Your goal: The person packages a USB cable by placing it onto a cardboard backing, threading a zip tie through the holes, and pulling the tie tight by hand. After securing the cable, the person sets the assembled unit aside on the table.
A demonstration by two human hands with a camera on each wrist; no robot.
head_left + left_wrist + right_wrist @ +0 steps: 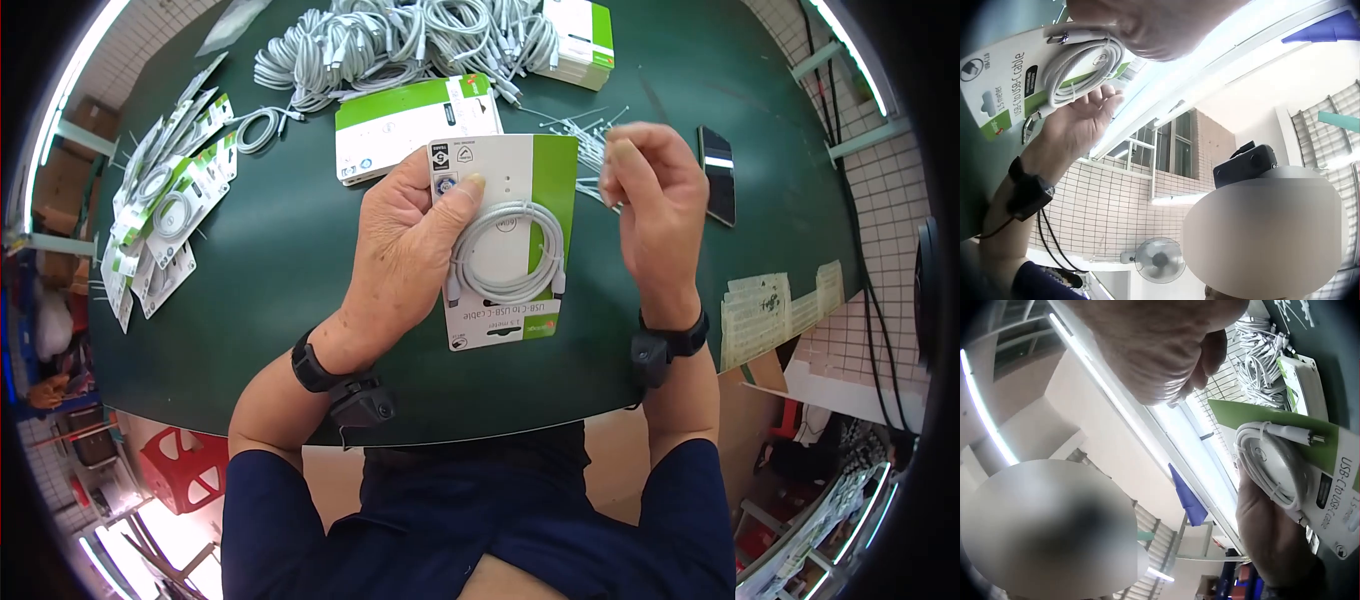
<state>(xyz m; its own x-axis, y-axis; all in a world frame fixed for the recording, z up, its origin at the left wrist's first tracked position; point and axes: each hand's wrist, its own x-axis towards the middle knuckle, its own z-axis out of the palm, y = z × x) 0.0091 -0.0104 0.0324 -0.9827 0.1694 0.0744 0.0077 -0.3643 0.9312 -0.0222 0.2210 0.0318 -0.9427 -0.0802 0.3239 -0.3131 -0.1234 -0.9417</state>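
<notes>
My left hand (405,240) grips a white and green packaging card (555,190), its thumb lying across the printed face. Fastened to that card is a coiled white USB-C cable (553,262); small ties show around the coil in both wrist views. The card's print, "USB-C to USB-C cable", stands upside down in the head view. To the right of the card, apart from it, my right hand (665,205) is raised with its fingers curled toward the thumb. Nothing shows between these fingers. Behind the right hand lies a bunch of white cable ties (590,140).
Loose white cables (380,45) heap up at the back. In front of them lies a stack of cards (385,130), with another stack (580,50) at back right. Several carded cables (170,205) lie at left. A phone (718,175) lies at right on the green table (800,190).
</notes>
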